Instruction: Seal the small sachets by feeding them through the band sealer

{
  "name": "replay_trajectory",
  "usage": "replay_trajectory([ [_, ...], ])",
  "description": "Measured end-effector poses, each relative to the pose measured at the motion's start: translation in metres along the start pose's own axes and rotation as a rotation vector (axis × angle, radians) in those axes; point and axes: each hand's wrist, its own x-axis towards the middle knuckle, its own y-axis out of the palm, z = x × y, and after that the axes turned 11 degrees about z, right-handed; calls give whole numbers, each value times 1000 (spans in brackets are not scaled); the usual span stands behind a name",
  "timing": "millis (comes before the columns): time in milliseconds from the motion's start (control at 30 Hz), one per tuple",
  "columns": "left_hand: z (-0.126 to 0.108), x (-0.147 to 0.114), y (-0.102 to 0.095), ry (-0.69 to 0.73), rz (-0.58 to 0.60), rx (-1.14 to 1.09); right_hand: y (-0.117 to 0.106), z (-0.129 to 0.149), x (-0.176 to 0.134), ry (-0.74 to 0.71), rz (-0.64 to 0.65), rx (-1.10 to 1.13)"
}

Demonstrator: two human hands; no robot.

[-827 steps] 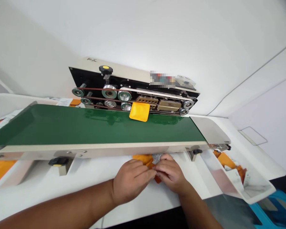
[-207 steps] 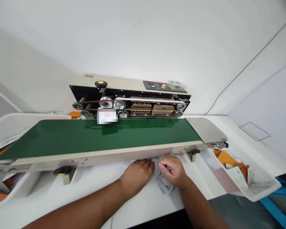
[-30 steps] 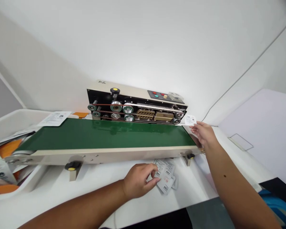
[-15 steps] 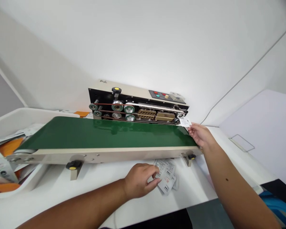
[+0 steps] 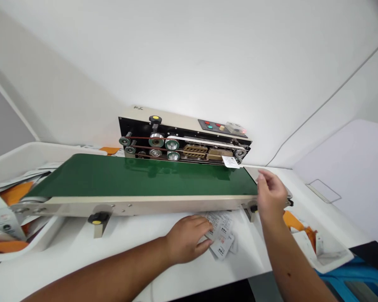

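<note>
A small white printed packet (image 5: 230, 162) sits at the right end of the band sealing machine (image 5: 189, 142), its upper edge between the belts and its lower part over the green conveyor belt (image 5: 138, 176). My right hand (image 5: 271, 193) is apart from it, at the belt's right end, with loosely bent fingers and nothing seen in them. Below the conveyor, my left hand (image 5: 190, 237) rests at a loose pile of printed packets (image 5: 222, 235). Its fingertips touch the pile's left side, thumb and fingers apart.
A white bin (image 5: 50, 147) with packets and orange pieces stands under the conveyor's left end. Another white bin (image 5: 330, 260) with similar contents is at the right, beside my right forearm. Black knobs (image 5: 98, 218) stick out along the conveyor's front. A cable (image 5: 302, 128) runs up the wall.
My right hand has let go of the packet and drawn back down and right. The packet has moved left into the machine. My left fingers have straightened slightly onto the pile.
</note>
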Motion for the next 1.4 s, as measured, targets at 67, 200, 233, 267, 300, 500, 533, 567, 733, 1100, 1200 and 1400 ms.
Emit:
replay_trajectory([
  [67, 7, 0, 7, 14, 91, 10, 7, 1, -37, -143, -7, -10],
  [200, 16, -3, 16, -7, 241, 74, 25, -3, -93, -463, 285, -44],
  [233, 16, -4, 16, -17, 257, 78, 29, -5, -100, -508, 362, -42],
  [267, 15, -4, 15, -28, 260, 76, 32, -7, -106, -532, 426, -35],
  [300, 13, -4, 13, -39, 255, 70, 35, -8, -109, -537, 479, -21],
  [500, 7, -1, 3, -16, 228, 76, 38, -13, -110, -415, 628, 72],
  [533, 7, -1, 3, -1, 241, 79, 38, -13, -109, -398, 637, 81],
  [567, 8, -1, 3, 10, 254, 80, 38, -12, -109, -389, 640, 91],
  [733, 7, 3, 4, 53, 220, 180, 39, -6, -109, -376, 650, 122],
  [1100, -1, -4, -19, 103, -317, 226, 37, 1, -102, -562, 757, 141],
  [1200, -4, -2, -22, 17, -340, 22, 39, -3, -101, -559, 775, 141],
  [1400, -6, -3, -18, -57, -249, -290, 32, -4, -98, -274, 978, 187],
])
